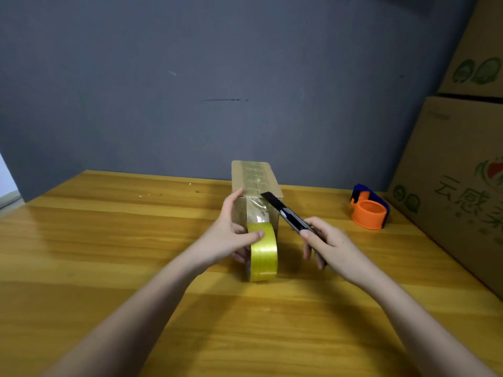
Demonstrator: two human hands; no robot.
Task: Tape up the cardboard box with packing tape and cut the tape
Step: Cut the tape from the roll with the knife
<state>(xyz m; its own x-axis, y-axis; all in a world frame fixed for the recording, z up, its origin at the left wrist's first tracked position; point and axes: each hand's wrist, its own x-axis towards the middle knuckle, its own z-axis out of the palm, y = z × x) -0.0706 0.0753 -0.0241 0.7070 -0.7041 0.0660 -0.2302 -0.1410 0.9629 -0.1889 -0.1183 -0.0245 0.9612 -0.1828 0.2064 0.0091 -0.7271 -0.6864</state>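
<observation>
A small cardboard box (275,183) lies on the wooden table (109,240), with clear tape running along its top and down its near end. A yellow roll of packing tape (263,251) stands on edge just in front of the box, still joined to that strip. My left hand (231,235) grips the roll, thumb over its top and index finger against the box's left corner. My right hand (329,240) holds a black utility knife (285,210), its tip at the box's near top edge beside the tape.
An orange and blue tape dispenser (368,206) sits at the back right of the table. Large printed cardboard cartons (457,170) are stacked along the right edge. A grey wall (190,91) stands behind the table.
</observation>
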